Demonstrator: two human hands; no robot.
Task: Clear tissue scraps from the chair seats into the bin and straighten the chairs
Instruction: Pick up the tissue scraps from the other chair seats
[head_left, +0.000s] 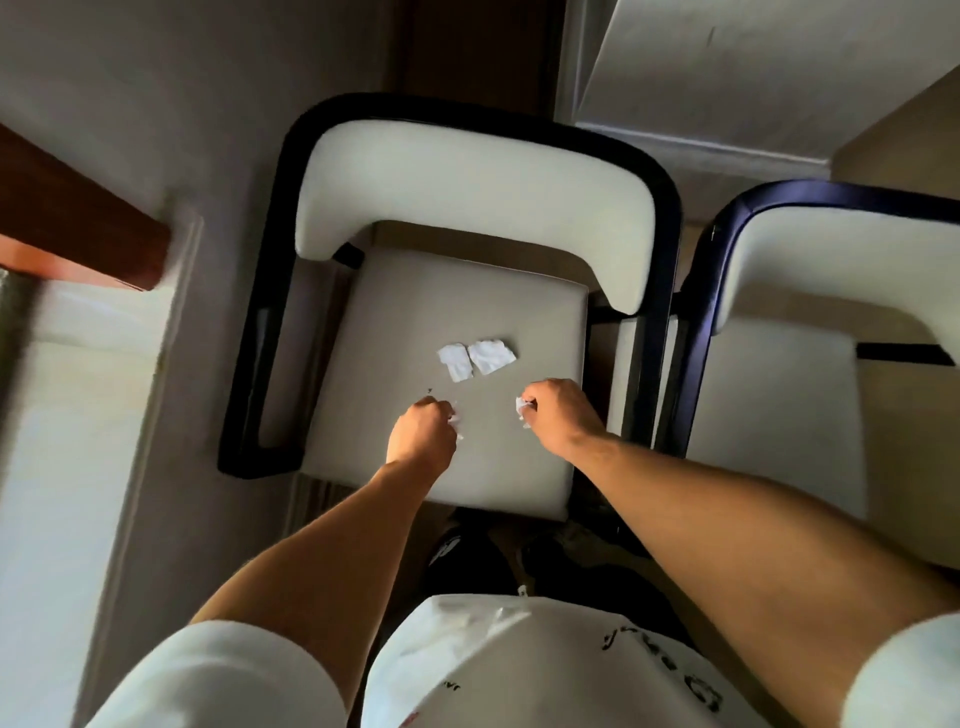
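A cream chair seat (405, 312) in a black frame lies below me. Two white tissue scraps (475, 359) lie side by side near its middle. My left hand (423, 431) hovers over the front of the seat, fingers curled around a small tissue scrap (456, 420). My right hand (558, 413) is a little to the right, gripping another crumpled tissue scrap (522, 408). Both hands are just in front of the two loose scraps.
A second cream chair (779, 405) with a dark frame stands close on the right. A wooden table edge (78, 223) is at the left. A wall and skirting (727, 145) run behind the chairs. My feet are on the floor under the seat's front edge.
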